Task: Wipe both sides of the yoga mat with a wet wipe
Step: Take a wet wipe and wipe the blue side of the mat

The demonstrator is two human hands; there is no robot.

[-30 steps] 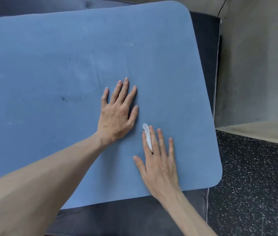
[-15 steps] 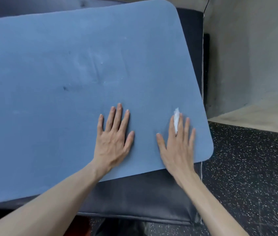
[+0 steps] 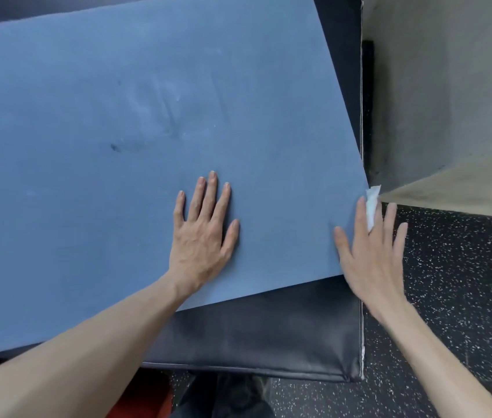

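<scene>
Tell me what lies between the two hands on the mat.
Head view: only bare blue mat between left hand and right hand.

blue yoga mat [image 3: 148, 131], white wet wipe [image 3: 371, 206], black white-speckled floor [image 3: 456, 282]

yoga mat [image 3: 118, 146]: matt foam | pad [image 3: 253, 336]: smooth black leather-like | floor [image 3: 465, 297]: speckled rubber
</scene>
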